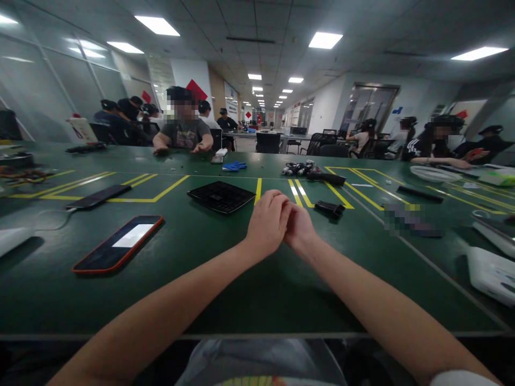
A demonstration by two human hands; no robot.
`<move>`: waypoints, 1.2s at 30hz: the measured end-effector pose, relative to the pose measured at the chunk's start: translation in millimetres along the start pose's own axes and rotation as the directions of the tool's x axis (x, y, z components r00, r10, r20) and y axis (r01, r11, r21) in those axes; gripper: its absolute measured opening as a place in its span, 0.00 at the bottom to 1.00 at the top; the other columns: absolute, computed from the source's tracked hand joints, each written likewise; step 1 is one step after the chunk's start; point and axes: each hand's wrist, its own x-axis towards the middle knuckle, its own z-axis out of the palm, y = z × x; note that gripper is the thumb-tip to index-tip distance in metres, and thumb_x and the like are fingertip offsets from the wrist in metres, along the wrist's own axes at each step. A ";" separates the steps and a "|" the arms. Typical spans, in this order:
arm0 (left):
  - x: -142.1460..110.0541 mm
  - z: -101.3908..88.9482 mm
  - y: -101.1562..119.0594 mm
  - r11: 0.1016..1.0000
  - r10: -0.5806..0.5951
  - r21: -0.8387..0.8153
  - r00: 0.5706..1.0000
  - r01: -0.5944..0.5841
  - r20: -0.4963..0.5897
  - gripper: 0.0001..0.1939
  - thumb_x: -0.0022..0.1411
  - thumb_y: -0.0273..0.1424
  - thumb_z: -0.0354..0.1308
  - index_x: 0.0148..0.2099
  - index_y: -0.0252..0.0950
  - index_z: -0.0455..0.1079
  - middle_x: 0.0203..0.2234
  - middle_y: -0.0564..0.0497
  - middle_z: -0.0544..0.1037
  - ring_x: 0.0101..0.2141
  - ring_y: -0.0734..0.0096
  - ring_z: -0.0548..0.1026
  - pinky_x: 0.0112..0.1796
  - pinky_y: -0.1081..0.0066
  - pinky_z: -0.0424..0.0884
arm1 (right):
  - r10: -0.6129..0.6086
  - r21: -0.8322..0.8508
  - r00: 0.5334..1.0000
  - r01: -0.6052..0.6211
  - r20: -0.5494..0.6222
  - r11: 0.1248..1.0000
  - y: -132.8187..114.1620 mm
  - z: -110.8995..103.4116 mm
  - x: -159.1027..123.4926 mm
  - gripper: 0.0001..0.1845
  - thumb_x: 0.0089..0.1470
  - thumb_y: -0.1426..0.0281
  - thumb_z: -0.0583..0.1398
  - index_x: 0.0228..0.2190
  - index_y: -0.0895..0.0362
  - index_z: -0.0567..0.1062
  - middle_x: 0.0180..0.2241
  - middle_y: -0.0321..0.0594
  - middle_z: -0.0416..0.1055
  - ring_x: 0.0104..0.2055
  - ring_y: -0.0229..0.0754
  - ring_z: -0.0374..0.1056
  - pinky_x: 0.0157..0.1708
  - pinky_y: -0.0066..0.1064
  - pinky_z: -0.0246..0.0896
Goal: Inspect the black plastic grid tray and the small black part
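Note:
My left hand (267, 221) and my right hand (300, 227) meet over the middle of the green table (225, 279), fingers curled and pressed against each other. Whatever lies between them is hidden. A black tray (221, 196) lies just beyond my left hand. A small black part (330, 208) sits beyond my right hand. A phone in an orange case (118, 243) rests face up to the left.
A dark phone (98, 197) lies at far left, blue gloves (234, 166) and a pile of black and silver parts (300, 169) farther back. White items (493, 273) sit at the right edge. People are seated at the table's far side and right.

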 end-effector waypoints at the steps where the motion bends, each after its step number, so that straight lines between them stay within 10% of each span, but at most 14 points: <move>1: 2.6 -0.1 -5.9 0.998 -0.045 0.035 0.997 0.043 0.063 0.16 0.66 0.33 0.39 0.43 0.32 0.66 0.40 0.43 0.70 0.42 0.62 0.68 0.41 0.62 0.66 | -0.086 -0.147 0.995 0.078 -0.054 0.986 -6.8 -11.9 7.8 0.14 0.50 0.60 0.49 0.27 0.56 0.68 0.15 0.31 0.59 0.14 0.34 0.53 0.16 0.27 0.49; 3: 1.9 0.6 -21.6 0.988 -0.084 0.148 0.964 0.048 0.253 0.16 0.66 0.36 0.42 0.44 0.32 0.66 0.40 0.42 0.69 0.42 0.60 0.68 0.41 0.62 0.65 | -0.400 -0.583 0.907 0.256 -0.130 0.771 -20.2 -44.8 20.6 0.16 0.51 0.60 0.49 0.31 0.57 0.70 0.20 0.36 0.64 0.20 0.37 0.59 0.22 0.29 0.55; 5: -3.5 2.7 -38.4 0.967 -0.158 0.248 0.887 0.050 0.434 0.17 0.64 0.38 0.45 0.43 0.31 0.67 0.39 0.40 0.69 0.40 0.57 0.69 0.38 0.61 0.66 | -0.621 -0.947 0.783 0.182 -0.022 0.263 -28.5 -84.6 29.3 0.17 0.52 0.64 0.49 0.38 0.59 0.71 0.31 0.45 0.70 0.36 0.45 0.65 0.37 0.36 0.60; 7: -9.3 5.5 -51.8 0.956 -0.252 0.269 0.797 0.117 0.548 0.15 0.63 0.37 0.48 0.41 0.30 0.67 0.38 0.39 0.70 0.39 0.55 0.70 0.37 0.61 0.66 | -0.580 -0.991 0.811 -0.001 0.077 -0.134 -29.1 -121.6 35.1 0.20 0.53 0.66 0.49 0.45 0.61 0.68 0.44 0.53 0.68 0.49 0.53 0.60 0.47 0.43 0.55; 9: -13.2 7.9 -59.8 0.952 -0.301 0.233 0.734 0.197 0.609 0.10 0.62 0.33 0.50 0.39 0.30 0.67 0.37 0.40 0.71 0.38 0.57 0.71 0.36 0.62 0.67 | -0.445 -0.955 0.895 -0.146 -0.018 -0.256 -23.6 -147.4 39.7 0.24 0.54 0.62 0.49 0.48 0.61 0.66 0.48 0.55 0.65 0.52 0.57 0.57 0.48 0.46 0.55; 18: 2.8 7.5 -94.5 0.839 -0.472 0.013 0.715 0.544 0.516 0.06 0.59 0.29 0.51 0.31 0.33 0.65 0.27 0.47 0.73 0.28 0.69 0.72 0.30 0.71 0.68 | -0.270 -0.944 0.955 -0.195 -0.122 -0.266 -9.3 -161.1 51.1 0.26 0.54 0.62 0.49 0.52 0.63 0.63 0.51 0.57 0.61 0.54 0.59 0.53 0.48 0.44 0.54; 24: 32.0 -17.5 -171.3 0.639 -0.740 0.091 0.577 0.764 0.346 0.07 0.58 0.26 0.47 0.31 0.32 0.64 0.20 0.49 0.71 0.23 0.71 0.71 0.22 0.75 0.64 | -0.298 -0.959 0.948 -0.184 -0.115 -0.217 -8.7 -160.1 51.3 0.26 0.53 0.64 0.50 0.50 0.64 0.65 0.50 0.58 0.62 0.54 0.61 0.53 0.47 0.46 0.55; 30: 28.2 -13.4 -213.9 0.577 -0.814 0.358 0.482 0.734 0.324 0.13 0.45 0.38 0.61 0.24 0.32 0.67 0.31 0.36 0.76 0.43 0.43 0.71 0.37 0.62 0.66 | -0.318 -0.967 0.939 -0.190 -0.129 -0.170 -5.6 -160.3 59.7 0.25 0.53 0.65 0.50 0.51 0.63 0.64 0.51 0.56 0.61 0.55 0.59 0.52 0.51 0.45 0.52; 36: 18.0 -6.5 -219.3 0.640 -0.766 0.398 0.506 0.657 0.397 0.13 0.44 0.38 0.62 0.24 0.32 0.68 0.35 0.34 0.76 0.45 0.44 0.71 0.42 0.63 0.64 | -0.346 -0.973 0.911 -0.232 -0.225 0.024 -6.1 -162.6 65.4 0.28 0.50 0.65 0.54 0.50 0.68 0.64 0.52 0.61 0.57 0.56 0.61 0.51 0.54 0.49 0.48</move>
